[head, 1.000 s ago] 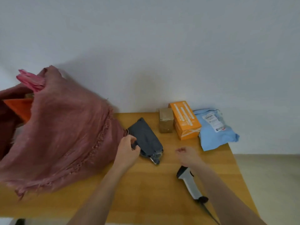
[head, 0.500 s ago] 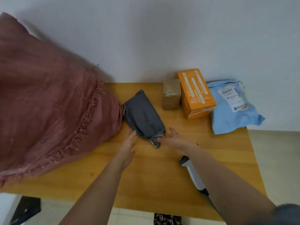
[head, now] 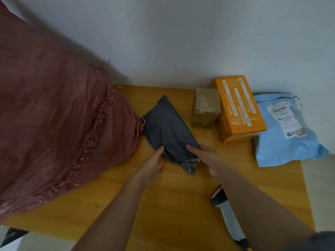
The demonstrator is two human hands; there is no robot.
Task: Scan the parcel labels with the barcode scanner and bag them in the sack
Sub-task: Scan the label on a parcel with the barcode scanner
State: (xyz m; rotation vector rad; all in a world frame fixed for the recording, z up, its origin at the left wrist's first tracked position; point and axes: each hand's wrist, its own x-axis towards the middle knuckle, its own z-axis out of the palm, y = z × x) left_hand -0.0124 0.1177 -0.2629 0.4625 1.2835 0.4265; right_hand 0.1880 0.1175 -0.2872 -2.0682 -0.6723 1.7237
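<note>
Dark grey plastic mailer parcel flat on wooden desk beside reddish woven sack, left hand and right hand straight-fingered touching its near end, white barcode scanner lying near right forearm

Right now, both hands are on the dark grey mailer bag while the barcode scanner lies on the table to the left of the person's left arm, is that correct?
Not quite. The head view shows both the left hand and right hand on the dark grey mailer bag, but the barcode scanner lies on the table beside the right arm, on the right.
</note>
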